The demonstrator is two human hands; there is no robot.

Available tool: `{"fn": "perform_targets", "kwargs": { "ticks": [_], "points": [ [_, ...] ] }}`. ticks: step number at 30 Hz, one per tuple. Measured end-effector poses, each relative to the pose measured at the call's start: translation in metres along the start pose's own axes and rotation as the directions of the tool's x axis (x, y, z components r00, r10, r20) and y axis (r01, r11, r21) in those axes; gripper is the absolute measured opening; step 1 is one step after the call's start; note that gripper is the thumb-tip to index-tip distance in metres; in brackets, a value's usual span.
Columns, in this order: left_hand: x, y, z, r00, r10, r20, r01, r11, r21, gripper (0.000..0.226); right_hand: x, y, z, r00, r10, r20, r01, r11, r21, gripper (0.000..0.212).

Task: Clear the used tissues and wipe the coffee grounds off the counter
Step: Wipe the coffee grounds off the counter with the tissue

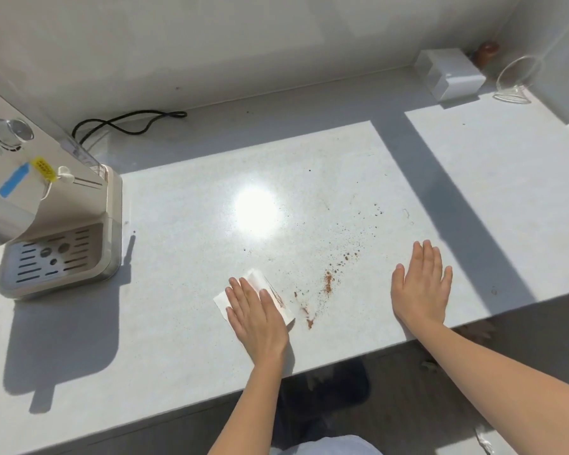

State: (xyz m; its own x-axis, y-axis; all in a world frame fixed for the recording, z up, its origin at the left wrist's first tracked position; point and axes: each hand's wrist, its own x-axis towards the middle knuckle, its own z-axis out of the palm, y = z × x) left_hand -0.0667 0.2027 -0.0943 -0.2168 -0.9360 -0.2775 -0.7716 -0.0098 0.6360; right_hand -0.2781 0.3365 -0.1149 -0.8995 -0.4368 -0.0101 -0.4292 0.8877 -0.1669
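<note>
tissue pressed flat under the left hand, grounds lying just to its right

the folded tissue is pinned to the counter by the left hand, whose fingers are laid straight over it. the coffee grounds are strung in a diagonal streak, from just beside the tissue's right edge near the front rim away toward the far right. the right hand is rested flat with fingers spread beyond the streak, holding nothing. the left hand is judged nearer; a rightward sweep along the streak is called for.
</note>
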Motion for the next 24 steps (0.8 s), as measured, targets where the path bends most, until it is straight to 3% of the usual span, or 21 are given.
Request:
{"fn": "perform_targets", "kwargs": {
  "ticks": [4, 10, 15, 20, 24],
  "points": [
    [0.032, -0.035, -0.040, 0.998, 0.000, -0.065, 0.005, 0.997, 0.075, 0.050, -0.001, 0.000, 0.000, 1.000, 0.004, -0.004, -0.004, 1.000, 0.014, 0.057],
    [0.098, -0.050, -0.076, 0.999, 0.051, 0.007, -0.051, 0.972, 0.230, 0.052, -0.001, -0.001, 0.000, 1.000, 0.012, -0.007, -0.012, 1.000, 0.016, 0.056],
    [0.160, -0.036, -0.083, 0.965, 0.211, 0.154, -0.257, 0.881, 0.399, 0.054, -0.001, -0.002, 0.000, 1.000, 0.012, -0.006, -0.012, 1.000, -0.007, 0.060],
    [0.189, -0.010, -0.071, 0.787, 0.458, 0.412, -0.608, 0.687, 0.398, 0.058, 0.000, -0.002, 0.001, 1.000, 0.024, -0.007, -0.024, 1.000, -0.006, 0.056],
    [0.166, 0.004, -0.053, 0.540, 0.563, 0.625, -0.835, 0.449, 0.317, 0.061, 0.001, -0.002, 0.001, 1.000, 0.031, -0.006, -0.031, 0.999, -0.010, 0.062]
  ]
}}
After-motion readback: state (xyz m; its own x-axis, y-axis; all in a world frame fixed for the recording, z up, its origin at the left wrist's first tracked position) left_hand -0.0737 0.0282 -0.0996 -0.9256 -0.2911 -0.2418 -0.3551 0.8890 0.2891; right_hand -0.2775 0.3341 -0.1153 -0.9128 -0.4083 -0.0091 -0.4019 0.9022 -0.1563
